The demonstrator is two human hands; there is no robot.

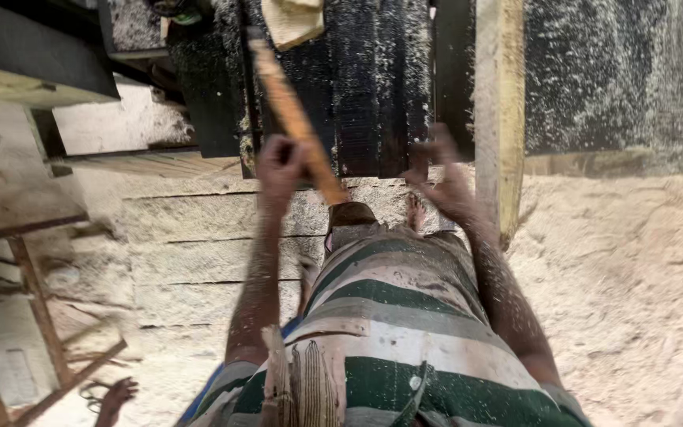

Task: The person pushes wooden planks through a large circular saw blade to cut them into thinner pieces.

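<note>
Wooden stick (pixel 294 119) is lying slantwise in the head view, its long axis running from the upper left over the dark, sawdust-strewn desk (pixel 373 95) down toward the person's chest. The left hand (pixel 281 164) is gripping it low on the shaft, fingers curled shut round it. The right hand (pixel 440 170) is resting spread on the desk edge, apart from the stick, beside an upright pale plank (pixel 499 103).

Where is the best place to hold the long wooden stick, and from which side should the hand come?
Grip the wooden stick near its lower end, probably from the left, as the left hand does now. The stick slants from upper left to lower right over the dark, sawdust-covered machine bed, so its lower end lies nearest the body. The right hand rests at the bed's edge.
</note>
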